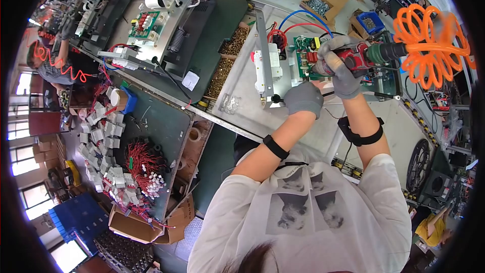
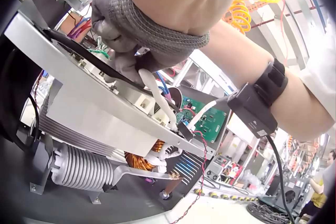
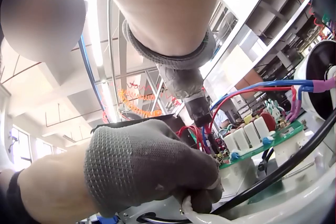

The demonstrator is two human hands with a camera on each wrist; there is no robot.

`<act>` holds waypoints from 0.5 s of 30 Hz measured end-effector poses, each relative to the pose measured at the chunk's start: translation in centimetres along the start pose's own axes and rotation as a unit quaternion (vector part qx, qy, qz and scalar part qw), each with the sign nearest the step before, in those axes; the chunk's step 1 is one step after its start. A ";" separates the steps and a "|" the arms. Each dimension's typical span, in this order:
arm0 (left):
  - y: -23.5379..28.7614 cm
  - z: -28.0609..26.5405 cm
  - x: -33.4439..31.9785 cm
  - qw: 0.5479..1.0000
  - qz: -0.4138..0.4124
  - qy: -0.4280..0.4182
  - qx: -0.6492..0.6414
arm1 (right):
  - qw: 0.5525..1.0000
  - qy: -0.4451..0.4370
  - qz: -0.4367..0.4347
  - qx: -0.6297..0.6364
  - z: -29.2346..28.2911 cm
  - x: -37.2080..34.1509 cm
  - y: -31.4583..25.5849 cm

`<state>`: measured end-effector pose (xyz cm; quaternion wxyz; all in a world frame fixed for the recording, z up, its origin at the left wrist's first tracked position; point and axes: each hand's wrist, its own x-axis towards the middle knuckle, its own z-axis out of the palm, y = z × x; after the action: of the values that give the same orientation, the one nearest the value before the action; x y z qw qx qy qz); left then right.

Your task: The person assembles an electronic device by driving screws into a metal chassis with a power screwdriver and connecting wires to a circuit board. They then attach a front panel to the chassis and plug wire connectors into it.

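Observation:
My right hand (image 1: 344,73), in a grey glove, grips a red and black power tool (image 1: 357,56) above a green circuit board (image 1: 304,56). In the right wrist view the right hand (image 3: 181,83) is above the wired board (image 3: 262,148). The gloved left hand (image 1: 304,99) is low beside the metal frame; its curled fingers hold a white cable (image 2: 157,98), and a black cable (image 2: 94,58) passes close by. The left hand (image 2: 144,29) partly hides the cable's end. In the right wrist view the left hand (image 3: 152,163) has its fingertips tucked under.
An orange coiled hose (image 1: 429,45) joins the tool at the right. Boxes of screws (image 1: 318,5) and a blue bin (image 1: 371,21) stand behind. Brass parts fill a tray (image 1: 226,58) to the left, beside another open unit (image 1: 172,30). A copper coil (image 2: 139,161) sits under the frame.

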<state>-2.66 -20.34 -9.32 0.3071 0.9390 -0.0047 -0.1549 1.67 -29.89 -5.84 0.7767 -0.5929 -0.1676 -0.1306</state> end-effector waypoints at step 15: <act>-1.3 2.8 0.1 0.997 -0.014 0.072 -0.034 | 0.996 0.001 0.089 -0.018 0.9 1.0 0.8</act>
<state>-3.54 -20.90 -12.25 0.3358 0.9368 0.0362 -0.0915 2.83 -28.79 -5.91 0.7749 -0.6189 -0.1110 -0.0650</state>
